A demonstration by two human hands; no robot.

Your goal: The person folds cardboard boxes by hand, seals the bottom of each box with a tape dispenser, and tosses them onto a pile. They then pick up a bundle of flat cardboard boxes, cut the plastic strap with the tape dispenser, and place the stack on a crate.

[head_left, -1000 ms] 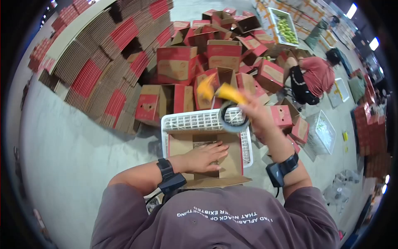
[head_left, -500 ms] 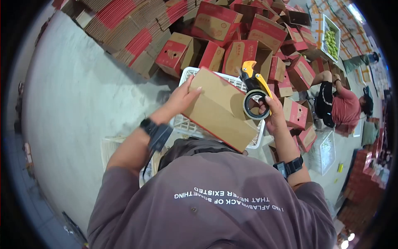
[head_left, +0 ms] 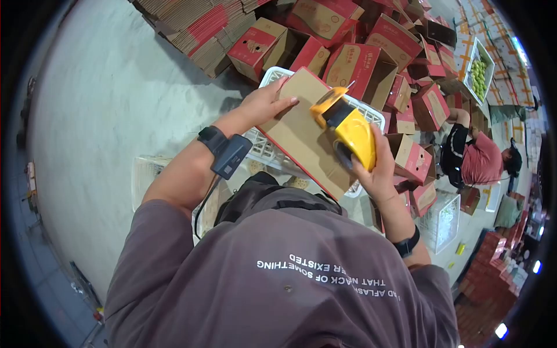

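Note:
My left hand [head_left: 266,105] grips the upper left edge of a cardboard box [head_left: 304,130], its thumb resting on the plain brown face. Red shows along the edges of this box. In my right hand [head_left: 378,168] is a yellow tape dispenser [head_left: 358,138], wrapped by the fingers and held over the right part of the brown face. The dispenser's orange front end points toward the upper left, and its tape roll is mostly hidden behind the yellow side. Beneath the box is a white plastic crate [head_left: 271,149], its slatted sides showing around it.
Open red and brown boxes [head_left: 348,65] lie heaped ahead of me. Flattened cardboard [head_left: 203,29] is stacked at the upper left. A person [head_left: 481,156] in a pink top crouches at right, near a crate of green fruit [head_left: 478,75] and a white basket [head_left: 440,217].
My right hand has turned the tape dispenser, so its yellow side now faces up and its front end has swung left over the box. My left hand keeps hold of the box.

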